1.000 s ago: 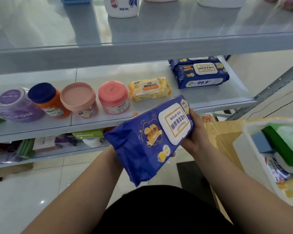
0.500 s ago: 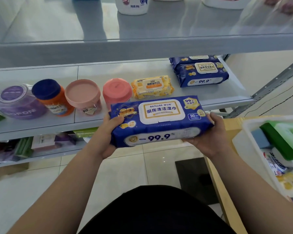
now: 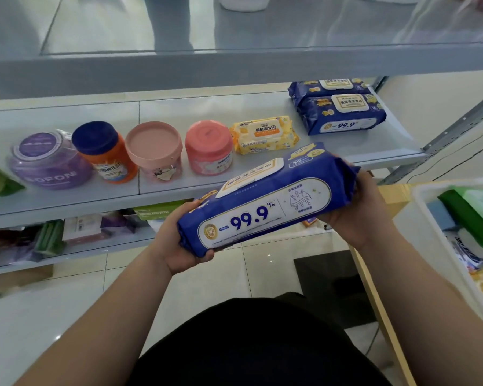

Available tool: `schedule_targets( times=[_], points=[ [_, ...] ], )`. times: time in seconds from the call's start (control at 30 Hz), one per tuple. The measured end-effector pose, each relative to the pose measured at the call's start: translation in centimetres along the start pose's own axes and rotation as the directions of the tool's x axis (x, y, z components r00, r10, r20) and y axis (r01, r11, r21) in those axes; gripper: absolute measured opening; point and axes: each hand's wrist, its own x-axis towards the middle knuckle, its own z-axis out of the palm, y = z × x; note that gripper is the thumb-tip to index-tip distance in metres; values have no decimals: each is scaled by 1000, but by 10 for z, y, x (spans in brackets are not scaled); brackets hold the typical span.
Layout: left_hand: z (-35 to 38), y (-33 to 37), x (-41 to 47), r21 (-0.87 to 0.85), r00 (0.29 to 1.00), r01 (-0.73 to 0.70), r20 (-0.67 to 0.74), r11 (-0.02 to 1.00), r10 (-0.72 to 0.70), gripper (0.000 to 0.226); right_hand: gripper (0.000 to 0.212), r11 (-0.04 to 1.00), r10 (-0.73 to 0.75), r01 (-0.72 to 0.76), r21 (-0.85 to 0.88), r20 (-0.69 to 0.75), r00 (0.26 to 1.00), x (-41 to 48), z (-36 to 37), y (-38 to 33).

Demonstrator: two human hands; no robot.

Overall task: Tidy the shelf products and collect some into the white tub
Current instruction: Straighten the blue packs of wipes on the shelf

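Blue plastic fills the middle of the head view. We have the blue wipes pack [image 3: 265, 201] up in the air in front of the shelf [image 3: 179, 188], touching nothing but our hands. Its long axis climbs from low left to high right. The "99.9%" side faces us and the lidded top is tipped up and away.

Look at the grip: our left hand [image 3: 179, 246] is wrapped round the lower left end, fingers curled about the crimped plastic. Our right hand [image 3: 365, 215] clamps the raised right end the same way, so both are closed on the pack and neither is free.

Now the relation that matters. The white tub [image 3: 430, 240] sits off to the right on the wooden worktop [image 3: 393, 199], just beyond the right hand and already holding a green pack and other goods. The pack's high end points roughly that way, so we judge the right hand the nearer one to carry it across.

The rival spot is the stacked blue packs [image 3: 343, 112] at the shelf's right end, behind and above the right hand, beside the yellow pack [image 3: 265, 135]. Either way, the move goes rightward.
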Motion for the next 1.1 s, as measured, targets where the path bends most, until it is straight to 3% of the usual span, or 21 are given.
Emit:
schedule_targets(
  times=[0.13,0.3,0.43,0.5,0.67,0.83,1.0,1.1],
  points=[
    [-1,1,4,26,999,28,24,999,-29,37,69,999,6,-7,-38,-32,999,-3,1,1],
    [6,0,9,16,1000,2,13,1000,-2,37,85,996,14,-19,-87,-57,998,-5,0,-5],
    [18,0,14,74,985,-147,-84,986,153,34,62,998,55,-60,-35,-121,991,-1,-11,-2],
    [28,2,15,112,961,-232,-125,966,245,31,61,995,91,-94,-12,-140,986,3,-19,2],
    [55,9,25,274,898,-384,-110,882,426,44,36,996,67,-77,-50,-185,981,24,-41,13],
    [95,6,52,329,889,-400,-88,856,449,48,24,994,37,-62,-91,-257,966,49,-73,1],
    [153,5,98,351,899,-390,-55,851,434,38,33,989,-2,-49,-139,-348,937,82,-123,-29],
    [192,10,129,370,898,-389,-51,844,437,46,30,988,-22,-42,-152,-393,919,109,-155,-53]
  ],
)
